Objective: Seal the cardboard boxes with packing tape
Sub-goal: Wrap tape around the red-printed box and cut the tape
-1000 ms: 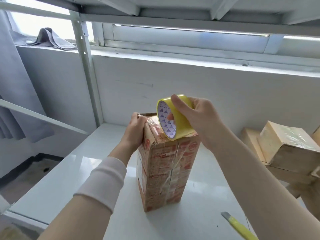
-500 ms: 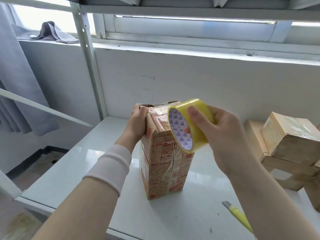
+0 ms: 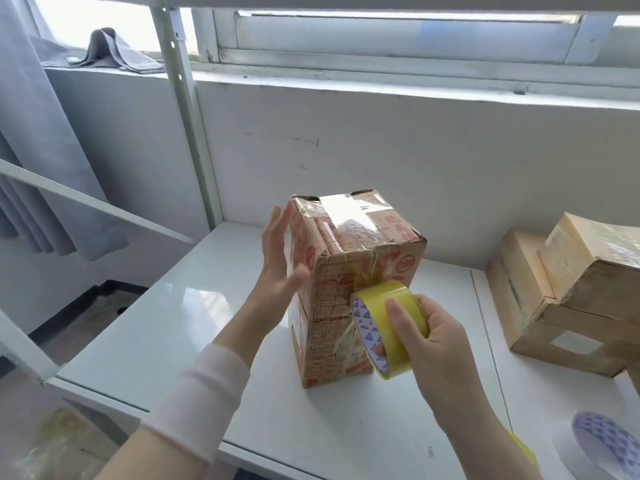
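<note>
A tall cardboard box (image 3: 332, 306) with red print stands upright on the white table (image 3: 173, 323). Clear tape runs over its top and down its front face. My right hand (image 3: 429, 344) grips a yellow roll of packing tape (image 3: 384, 323), thumb on the outer band and a finger inside the core, held against the box's front face about halfway down. My left hand (image 3: 280, 258) is flat with straight fingers beside the box's left face; I cannot tell whether it touches the box.
Two taped cardboard boxes (image 3: 568, 285) are stacked at the right against the wall. Another tape roll (image 3: 599, 445) lies at the bottom right corner. A metal shelf post (image 3: 187, 116) rises at the table's back left. The table's near edge drops to the floor.
My right hand has drawn the tape roll from the box's top down its front face. My left hand has let go of the top corner and opened flat beside the box.
</note>
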Demonstrator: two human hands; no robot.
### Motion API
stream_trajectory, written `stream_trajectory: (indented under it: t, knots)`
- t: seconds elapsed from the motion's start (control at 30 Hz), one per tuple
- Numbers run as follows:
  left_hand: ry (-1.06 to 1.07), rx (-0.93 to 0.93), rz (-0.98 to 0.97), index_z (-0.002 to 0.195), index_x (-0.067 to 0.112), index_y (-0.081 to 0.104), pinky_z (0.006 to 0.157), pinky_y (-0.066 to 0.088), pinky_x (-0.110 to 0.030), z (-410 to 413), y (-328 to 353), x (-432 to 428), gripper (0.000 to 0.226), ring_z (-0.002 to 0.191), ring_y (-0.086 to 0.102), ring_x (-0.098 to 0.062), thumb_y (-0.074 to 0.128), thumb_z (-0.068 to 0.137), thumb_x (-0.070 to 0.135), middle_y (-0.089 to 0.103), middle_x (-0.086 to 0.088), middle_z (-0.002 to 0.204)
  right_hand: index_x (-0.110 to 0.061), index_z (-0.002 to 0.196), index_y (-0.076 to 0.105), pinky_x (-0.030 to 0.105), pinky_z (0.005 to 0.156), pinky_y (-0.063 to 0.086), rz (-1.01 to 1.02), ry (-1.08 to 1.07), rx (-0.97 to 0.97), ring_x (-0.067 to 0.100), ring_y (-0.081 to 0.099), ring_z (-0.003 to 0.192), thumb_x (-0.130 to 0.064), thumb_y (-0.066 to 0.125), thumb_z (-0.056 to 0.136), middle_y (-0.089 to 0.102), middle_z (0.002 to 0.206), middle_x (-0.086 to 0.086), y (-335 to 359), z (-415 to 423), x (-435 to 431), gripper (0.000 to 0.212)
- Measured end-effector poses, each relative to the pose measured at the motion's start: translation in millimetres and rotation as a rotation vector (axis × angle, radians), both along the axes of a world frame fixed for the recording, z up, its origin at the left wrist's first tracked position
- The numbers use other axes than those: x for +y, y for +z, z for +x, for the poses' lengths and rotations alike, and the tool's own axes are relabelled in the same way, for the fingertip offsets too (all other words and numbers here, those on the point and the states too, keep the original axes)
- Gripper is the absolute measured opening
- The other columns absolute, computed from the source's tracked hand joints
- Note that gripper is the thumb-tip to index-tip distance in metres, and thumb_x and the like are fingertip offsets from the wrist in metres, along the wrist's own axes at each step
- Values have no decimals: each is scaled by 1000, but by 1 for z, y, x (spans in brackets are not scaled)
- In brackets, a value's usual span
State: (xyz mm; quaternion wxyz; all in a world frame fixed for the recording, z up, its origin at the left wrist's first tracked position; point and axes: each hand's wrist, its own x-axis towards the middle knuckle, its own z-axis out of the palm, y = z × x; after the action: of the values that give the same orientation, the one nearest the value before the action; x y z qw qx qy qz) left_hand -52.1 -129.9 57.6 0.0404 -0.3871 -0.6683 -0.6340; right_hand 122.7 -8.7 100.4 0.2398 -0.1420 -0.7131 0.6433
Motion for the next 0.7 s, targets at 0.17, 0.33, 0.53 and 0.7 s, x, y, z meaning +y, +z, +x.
stream_trajectory:
  t: [0.17,0.33,0.53,0.7]
  knots:
    - [-43,119,-118,145,41,4,115,14,-15,-5,-2,-2,115,146,-2,-10,65,55,80,-1,4,158,-10,80,61,11,38,41,2,49,-3,2,60,44,-39,57,79,64,54,-10,0,-6,4,29]
    - [-47,-167,22,145,33,17,90,38,-4,2,13,11,120,129,32,10,79,47,64,30,2,148,-14,88,60,14,44,46,51,115,-9,6,65,51,-47,52,73,69,59,-5,19,-12,7,38]
    - [-172,-707,274,149,25,20,78,53,-41,19,29,35,107,101,61,-34,74,60,48,53,-23,126,-14,85,63,22,46,52,-4,230,127,12,68,55,-57,57,66,72,65,0,76,-18,22,47]
    - [-88,-994,254,130,-1,47,86,49,-53,31,3,54,71,94,59,-36,66,77,43,58,-29,120,-12,79,64,24,50,55,-48,180,18,9,65,53,-45,65,76,72,65,0,60,-56,36,33]
